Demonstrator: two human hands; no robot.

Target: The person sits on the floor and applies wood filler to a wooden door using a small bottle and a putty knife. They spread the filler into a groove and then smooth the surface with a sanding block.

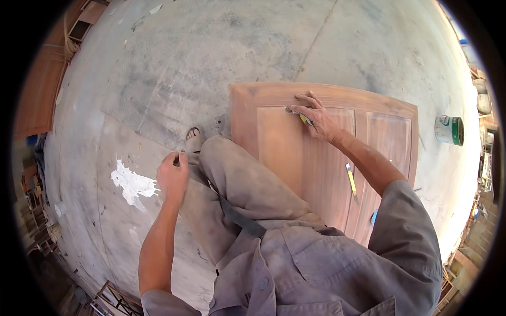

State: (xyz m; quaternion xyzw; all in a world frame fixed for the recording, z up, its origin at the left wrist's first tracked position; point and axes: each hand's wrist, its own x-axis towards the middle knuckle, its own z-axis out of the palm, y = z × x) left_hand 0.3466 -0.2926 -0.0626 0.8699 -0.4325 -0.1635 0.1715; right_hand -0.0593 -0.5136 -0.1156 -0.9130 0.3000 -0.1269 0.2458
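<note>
A reddish-brown wooden panelled door lies beside my right leg. Over its far part, my right hand grips a small yellow-handled scraper. The tool's tip meets the groove at the top left corner of a raised panel, and some of my fingers stretch out above it. My left hand is curled closed by my left knee; whether anything sits inside it is hidden. Lower on the door rests a thin yellow-handled knife, its dark blade toward me.
White paint or plaster is splashed on the concrete floor left of my left hand. An open green and white can stands right of the door. A blue round object shows near my right sleeve. Wooden furniture lines the far left.
</note>
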